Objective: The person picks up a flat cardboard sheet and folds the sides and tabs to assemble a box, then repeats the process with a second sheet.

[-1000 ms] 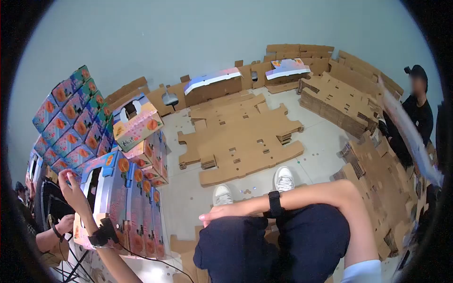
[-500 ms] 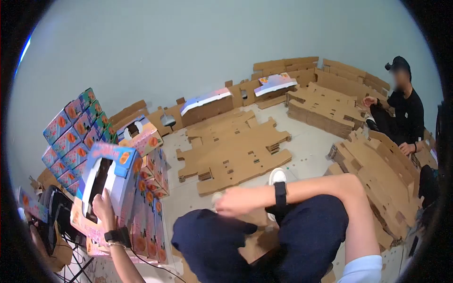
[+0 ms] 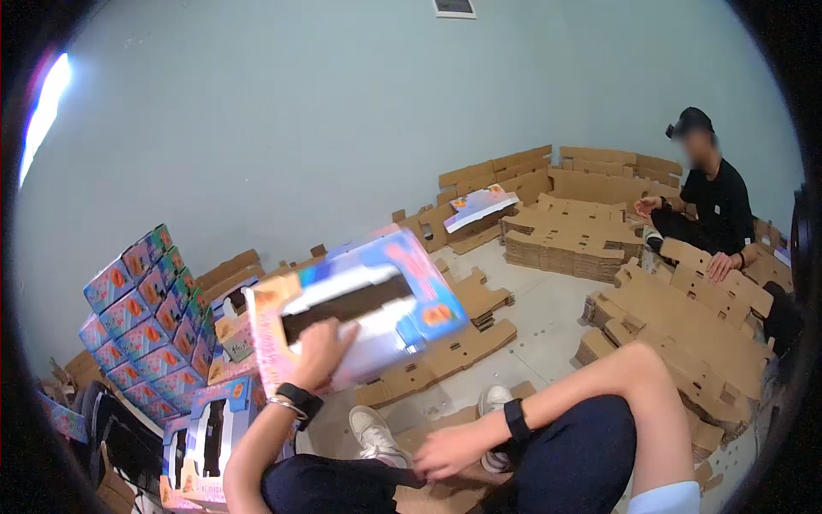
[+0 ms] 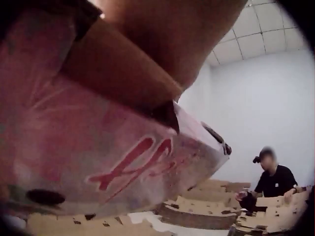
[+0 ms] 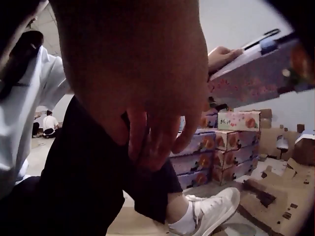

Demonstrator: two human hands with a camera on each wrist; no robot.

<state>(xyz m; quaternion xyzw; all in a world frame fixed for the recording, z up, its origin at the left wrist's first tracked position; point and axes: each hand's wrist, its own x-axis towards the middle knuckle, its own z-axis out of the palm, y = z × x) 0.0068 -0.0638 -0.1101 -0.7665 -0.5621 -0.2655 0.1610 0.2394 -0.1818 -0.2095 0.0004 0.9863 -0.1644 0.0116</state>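
Note:
My left hand grips a printed fruit carton by the edge of the long opening in its top, fingers reaching into the slot. The carton is blue and pink with orange fruit pictures and white flaps around the slot. It is tilted and held up in front of my knees. In the left wrist view the carton's pink side with red lettering fills much of the picture. My right hand hangs between my legs with loosely bent fingers and holds nothing. The right wrist view shows those fingers pointing down.
Stacked printed cartons rise at the left, with more cartons by my left forearm. Flat cardboard lies ahead on the floor. Cardboard stacks stand farther back. A seated person is at the right beside more cardboard.
My left hand took hold of the carton at the left pile, lifted it and swung it right to the front of me. My right hand moved from my knee to between my legs.

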